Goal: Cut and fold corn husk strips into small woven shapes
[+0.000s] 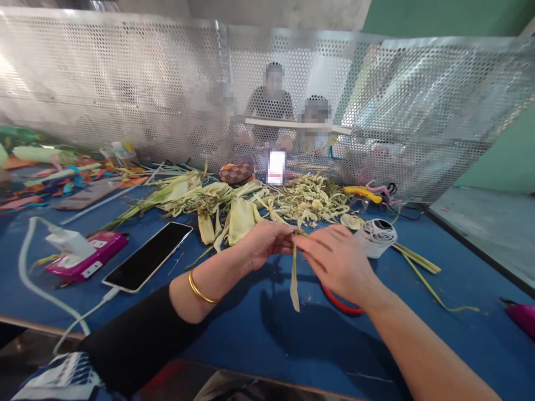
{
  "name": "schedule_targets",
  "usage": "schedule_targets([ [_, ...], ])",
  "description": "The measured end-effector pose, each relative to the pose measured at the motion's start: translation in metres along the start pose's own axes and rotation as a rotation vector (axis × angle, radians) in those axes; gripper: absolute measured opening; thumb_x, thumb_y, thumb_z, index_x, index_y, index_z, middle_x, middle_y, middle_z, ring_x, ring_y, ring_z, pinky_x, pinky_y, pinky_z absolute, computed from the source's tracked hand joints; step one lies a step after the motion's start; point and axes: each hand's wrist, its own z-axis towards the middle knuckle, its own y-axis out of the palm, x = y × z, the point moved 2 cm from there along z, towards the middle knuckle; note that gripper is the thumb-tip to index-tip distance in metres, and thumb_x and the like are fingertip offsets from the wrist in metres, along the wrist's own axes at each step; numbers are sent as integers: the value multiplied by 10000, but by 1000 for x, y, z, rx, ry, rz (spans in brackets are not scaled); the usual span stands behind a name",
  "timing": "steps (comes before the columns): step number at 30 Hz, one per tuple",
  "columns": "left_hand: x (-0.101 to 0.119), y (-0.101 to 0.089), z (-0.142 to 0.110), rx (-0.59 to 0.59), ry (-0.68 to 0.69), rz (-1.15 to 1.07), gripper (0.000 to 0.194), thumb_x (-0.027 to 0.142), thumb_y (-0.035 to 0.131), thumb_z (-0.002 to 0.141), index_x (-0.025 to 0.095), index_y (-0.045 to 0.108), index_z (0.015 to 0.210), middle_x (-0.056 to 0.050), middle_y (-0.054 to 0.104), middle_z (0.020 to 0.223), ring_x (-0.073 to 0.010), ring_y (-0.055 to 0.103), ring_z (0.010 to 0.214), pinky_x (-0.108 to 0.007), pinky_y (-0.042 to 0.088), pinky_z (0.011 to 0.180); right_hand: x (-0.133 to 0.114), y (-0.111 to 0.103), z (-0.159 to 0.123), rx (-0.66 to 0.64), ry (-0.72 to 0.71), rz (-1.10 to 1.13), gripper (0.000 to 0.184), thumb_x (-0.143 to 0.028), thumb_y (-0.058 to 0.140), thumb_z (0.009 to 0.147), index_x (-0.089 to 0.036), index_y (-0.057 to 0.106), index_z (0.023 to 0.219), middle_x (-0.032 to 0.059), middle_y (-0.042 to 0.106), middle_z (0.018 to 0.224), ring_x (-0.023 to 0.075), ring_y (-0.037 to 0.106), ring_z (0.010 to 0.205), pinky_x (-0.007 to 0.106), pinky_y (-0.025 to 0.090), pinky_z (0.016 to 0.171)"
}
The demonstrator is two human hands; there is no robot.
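Note:
A narrow strip of corn husk (pixel 295 281) hangs down over the blue table between my hands. My left hand (pixel 271 239), with a gold bangle at the wrist, pinches its upper end. The fingers of my right hand (pixel 334 256) are closed on the same end from the other side. Just below my right hand a red curved loop (pixel 343 305) shows, partly covered by the hand, so its kind is hidden. Wide pale husks (pixel 242 220) lie beyond my left hand, and a heap of shredded husk (pixel 315 197) lies beyond my right.
A white cup wrapped in cord (pixel 376 238) and green stalks (pixel 418 259) are at the right. A phone (pixel 148 256) on a charging cable and a magenta power strip (pixel 90 256) sit left. Behind stands a perforated metal screen (pixel 125 83), with people beyond.

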Motion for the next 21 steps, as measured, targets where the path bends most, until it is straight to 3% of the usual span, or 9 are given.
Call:
schedule_targets([
  [3,0,1,0,15,30,-25,52,79,655,687,99,701,672,-40,684,680,-79,598,593,-175,476,591,-12,9,0,-89,-93,-71,246,-116,451,919,-145,649,1063,81,661,876,198,563,808,353,391,798],
  [10,-4,6,-3,51,34,-55,45,54,677,684,76,710,664,-67,698,694,-95,619,604,-214,509,661,-11,15,-4,-30,-50,-33,239,-102,442,908,-165,670,874,71,677,804,191,567,766,338,402,780],
  [16,-7,9,-5,104,50,-113,99,11,645,708,89,696,741,-64,703,688,-108,641,634,-209,510,645,-17,10,-4,-15,-140,37,244,-93,432,903,-140,669,868,86,668,780,196,579,766,347,419,765],
  [19,-4,8,-5,113,44,-135,115,8,626,722,100,684,756,-50,698,679,-103,637,619,-195,504,614,-15,9,-3,-4,-136,70,238,-87,421,916,-126,654,951,94,686,835,199,598,804,349,429,784],
  [21,-1,6,-5,106,32,-157,113,16,611,733,107,677,748,-44,696,676,-103,635,610,-200,513,624,-8,9,-4,42,-29,107,241,-109,428,926,-128,613,1079,105,697,934,208,611,870,356,437,812],
])
